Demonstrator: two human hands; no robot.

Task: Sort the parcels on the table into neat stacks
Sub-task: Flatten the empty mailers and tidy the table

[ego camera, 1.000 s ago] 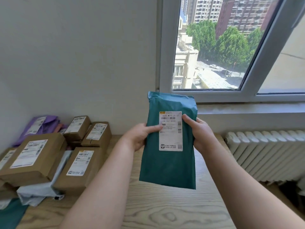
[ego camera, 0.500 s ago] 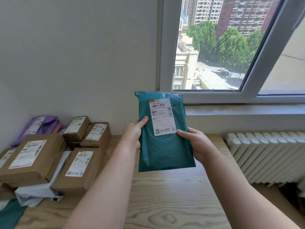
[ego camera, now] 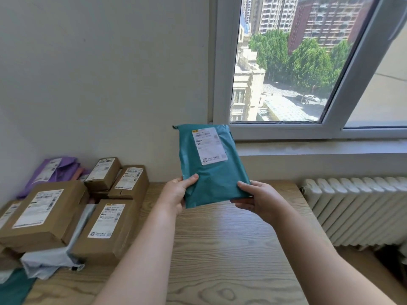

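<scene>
A teal mailer bag (ego camera: 211, 172) with a white shipping label near its top is held up above the far part of the wooden table (ego camera: 231, 249), tilted back toward the wall. My left hand (ego camera: 176, 192) grips its lower left edge, thumb on the front. My right hand (ego camera: 257, 199) holds the lower right corner from beneath, thumb on the front. On the table's left lie brown cardboard parcels: a large one (ego camera: 44, 214), a medium one (ego camera: 108, 227) and two smaller ones (ego camera: 130, 181) behind.
A purple mailer (ego camera: 55, 170) lies at the back left against the wall. A pale grey bag (ego camera: 50, 260) sits under the boxes, and a teal bag's corner (ego camera: 13, 289) shows at the lower left. A white radiator (ego camera: 356, 205) stands right of the table, under the window sill (ego camera: 319, 148).
The teal mailer has moved away from me toward the wall and tilted back. Both hands have slid from its middle, by the label, down to its bottom edge.
</scene>
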